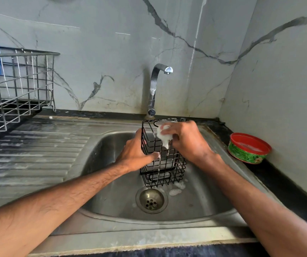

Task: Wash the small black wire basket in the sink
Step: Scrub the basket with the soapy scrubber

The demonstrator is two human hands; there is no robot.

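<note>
wire basket (162, 154) | left hand (136, 154) fingers grip side | right hand (186, 141) fingers pinch sponge (164, 135) | tap (155, 86) behind | tub (249, 148) right

Before you: stainless steel sink basin (102, 151); in it, small black wire basket (164, 169) behind round metal drain (151, 200). Behind basin: curved chrome tap (154, 86). Your left: ribbed steel drainboard (34, 154), silver wire dish rack (19, 86) at its back left. Your right: red-rimmed green tub (249, 148) on black counter (278, 182).

The bare left forearm (65, 199) and right forearm (250, 197) reach forward and converge. The left hand (137, 154) grips the side of the basket (164, 169), with its thumb laid across the wires. The right hand (186, 141) curls its fingers round a foamy white pad (163, 134).
</note>
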